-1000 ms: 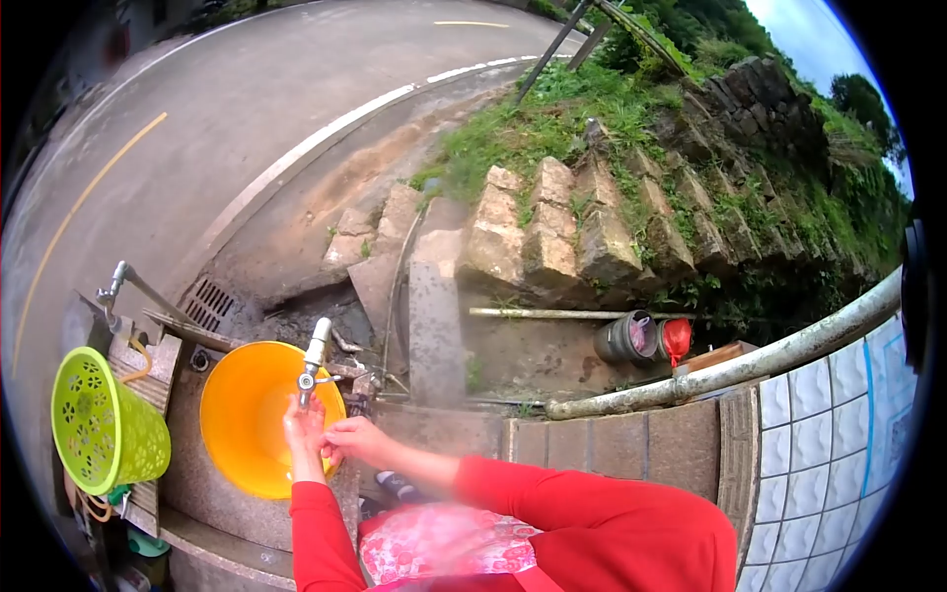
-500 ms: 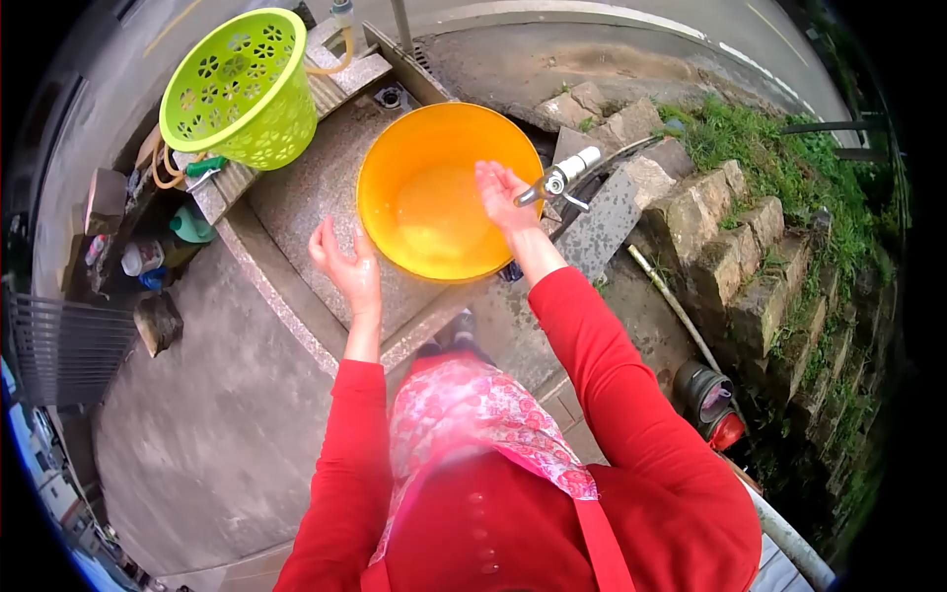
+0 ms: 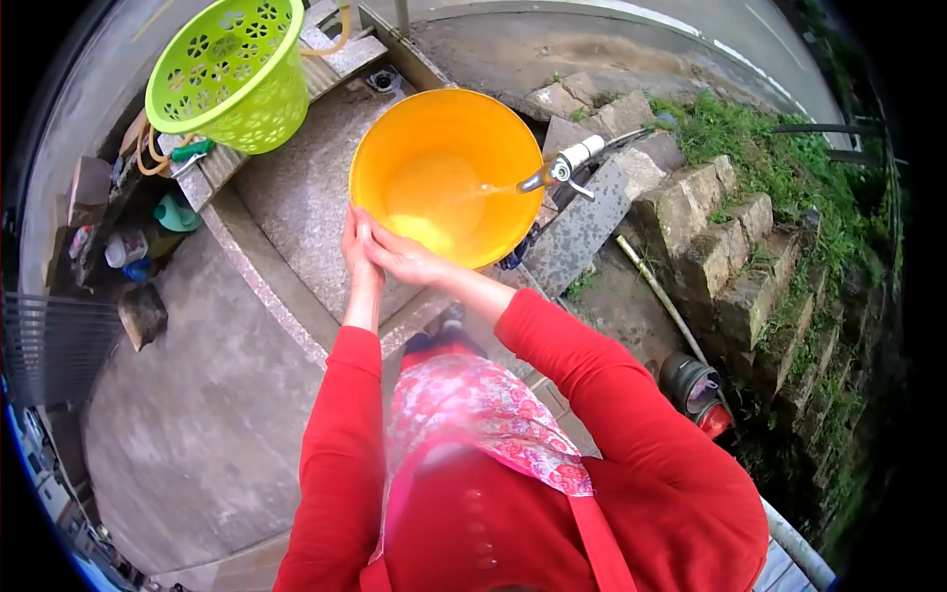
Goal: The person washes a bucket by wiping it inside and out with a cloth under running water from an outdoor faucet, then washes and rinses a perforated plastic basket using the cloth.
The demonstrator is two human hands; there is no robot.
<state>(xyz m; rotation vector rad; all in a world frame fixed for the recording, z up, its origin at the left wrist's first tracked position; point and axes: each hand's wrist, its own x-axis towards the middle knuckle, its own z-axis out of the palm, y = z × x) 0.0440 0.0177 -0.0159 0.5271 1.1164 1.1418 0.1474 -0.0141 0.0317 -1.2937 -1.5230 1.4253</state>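
Both hands touch each other at the lower left rim of an orange basin [image 3: 370,128]. My left hand [image 3: 359,259] points upward, its fingers pressed against the other hand. My right hand [image 3: 404,259] lies with its fingers together over the left fingers and palm; no object shows between them. From a metal tap [image 3: 562,166] at the basin's right side, water runs into the basin, where shallow water [image 3: 434,202] lies at the bottom. The basin rests in a stone sink [image 3: 286,296].
A green perforated basket [image 3: 261,104] stands on the ledge at the upper left. Stone blocks [image 3: 681,212] and grass are on the right, with a pole [image 3: 671,301] and a dark bucket [image 3: 689,383] below them. A metal grate [image 3: 59,345] is at the far left.
My right hand has moved left from beside the tap to meet my left hand, which was apart with spread fingers. The view has shifted slightly.
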